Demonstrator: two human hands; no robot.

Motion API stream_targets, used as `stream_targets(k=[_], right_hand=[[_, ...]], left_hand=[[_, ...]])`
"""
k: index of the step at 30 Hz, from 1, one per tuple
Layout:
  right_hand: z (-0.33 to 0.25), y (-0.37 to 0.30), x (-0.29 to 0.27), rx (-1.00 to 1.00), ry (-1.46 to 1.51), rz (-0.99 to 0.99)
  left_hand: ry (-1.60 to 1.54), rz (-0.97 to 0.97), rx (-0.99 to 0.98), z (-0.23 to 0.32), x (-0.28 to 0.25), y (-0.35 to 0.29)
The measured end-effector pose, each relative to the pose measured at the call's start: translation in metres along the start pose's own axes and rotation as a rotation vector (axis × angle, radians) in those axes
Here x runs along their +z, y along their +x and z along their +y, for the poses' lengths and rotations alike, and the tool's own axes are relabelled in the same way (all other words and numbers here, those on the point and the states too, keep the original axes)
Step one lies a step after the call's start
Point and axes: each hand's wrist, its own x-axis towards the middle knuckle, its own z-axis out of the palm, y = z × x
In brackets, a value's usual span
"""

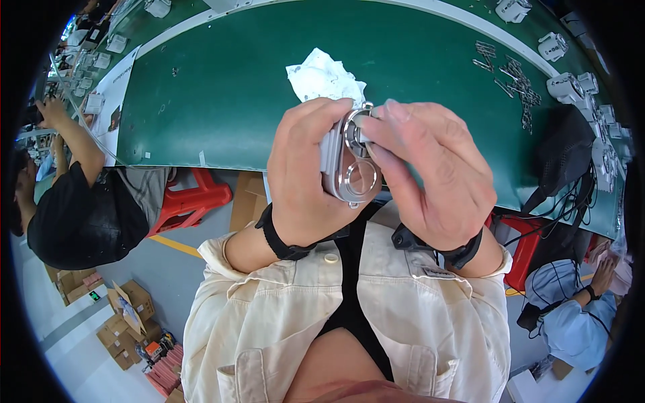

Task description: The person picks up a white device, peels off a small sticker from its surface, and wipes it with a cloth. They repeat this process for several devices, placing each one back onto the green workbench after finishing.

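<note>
My left hand [302,174] and my right hand [430,178] together hold a small silver metal part [349,161] with two round ring openings, raised close to the camera above the green table [222,94]. The left fingers wrap its left side. Right-hand fingertips pinch its upper ring. A crumpled white cloth [324,77] lies on the table just behind the hands. Both wrists wear black bands.
Several metal pins [514,84] lie scattered at the right, with white plastic housings [568,86] along the far right edge and a black bag [564,158]. Red stools [195,198] stand under the table. Co-workers sit at left [74,201] and lower right [571,316]. Cardboard boxes [127,312] sit on the floor.
</note>
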Motion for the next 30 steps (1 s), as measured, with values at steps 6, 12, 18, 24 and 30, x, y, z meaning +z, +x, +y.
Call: stream_targets(k=[6, 12, 18, 24, 30], right_hand=[[-0.008, -0.009, 0.014, 0.113, 0.043, 0.102], [-0.008, -0.015, 0.017, 0.042, -0.003, 0.065], [0.000, -0.012, 0.000, 0.397, 0.342, -0.046], [-0.008, -0.006, 0.017, 0.784, 1.107, -0.052], [-0.011, -0.007, 0.028, 0.732, 1.086, -0.065]], left_hand=[[0.084, 0.037, 0.019, 0.000, 0.002, -0.001], [0.088, 0.063, 0.053, -0.005, 0.000, -0.002], [-0.008, 0.019, 0.028, -0.003, -0.004, -0.004], [-0.158, 0.053, 0.083, 0.000, 0.001, -0.001], [-0.081, 0.154, 0.143, -0.001, 0.009, -0.004]])
